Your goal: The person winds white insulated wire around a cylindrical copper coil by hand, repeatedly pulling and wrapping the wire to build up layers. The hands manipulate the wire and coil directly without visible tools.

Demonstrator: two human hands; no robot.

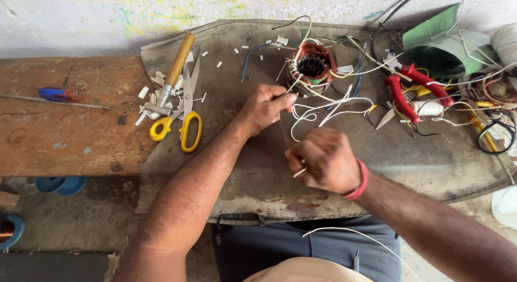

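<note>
Copper-wound motor core point(311, 66) stands on the worn grey mat point(237, 99), just beyond our hands. Our left hand point(266, 107) pinches a thin white sleeve point(318, 112) near the core, fingers closed narrow on it; our right hand point(323, 159) is fisted around the lower end of a fine wire point(284, 134) strung between both hands. Yellow-handled scissors point(186, 117) and a wooden-handled tool point(175, 69) lie to the left, red pliers point(409, 88) to the right. In our judgement the work goes best with the wire kept taut and straight — the sleeve fed without kinking, the core's leads untangled
</note>
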